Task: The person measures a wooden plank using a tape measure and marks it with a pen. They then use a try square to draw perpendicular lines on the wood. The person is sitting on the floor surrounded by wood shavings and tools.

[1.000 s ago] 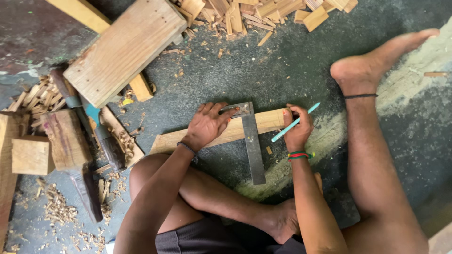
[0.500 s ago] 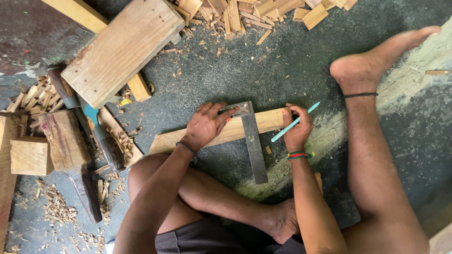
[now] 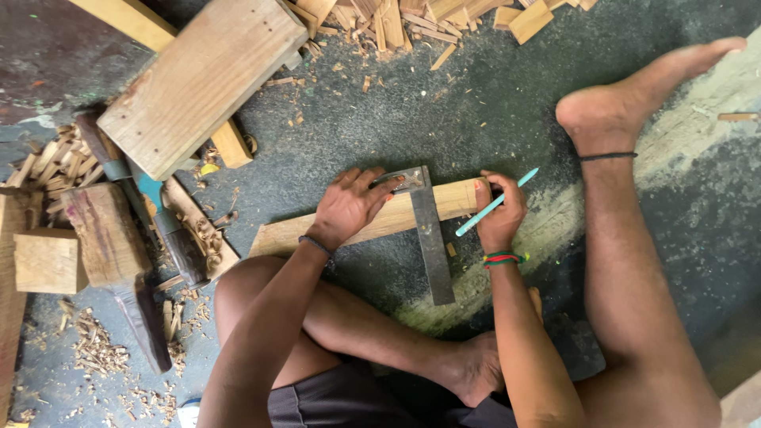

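Strip (image 3: pixel 372 222): thin flat pale wood, smooth, lying aslant on the dark rough concrete floor (image 3: pixel 491 95), just in front of the person's crossed legs. Square (image 3: pixel 428 238): dull grey metal, short stock along the strip's far edge, long blade crossing the strip and running out toward the knees.

Left hand (image 3: pixel 349 208): palm down, fingers spread, pressing flat on the strip and on the square's stock; thin dark band at the wrist. Right hand (image 3: pixel 501 215): closed around a light teal pencil (image 3: pixel 495 203), knuckles up, set at the strip's right end just beside the blade; red and green bands on the wrist. Pencil slants up-right; its lower tip is hidden by the fingers, so contact with the wood cannot be told. Hands are apart, the blade between them.

Right foot (image 3: pixel 626 103) bare, stretched out on the floor at right, thin dark anklet.

Left side: thick plank (image 3: pixel 198 79), raw grainy wood, resting across a narrower yellowish beam (image 3: pixel 231 143). Square block (image 3: pixel 47 260) and a darker stained block (image 3: pixel 101 234) by the edge. A dark-handled tool (image 3: pixel 162 226) lies among curled shavings (image 3: pixel 99 349); its type is hard to make out. Offcuts (image 3: pixel 412 20) piled at top, cut off by the frame.
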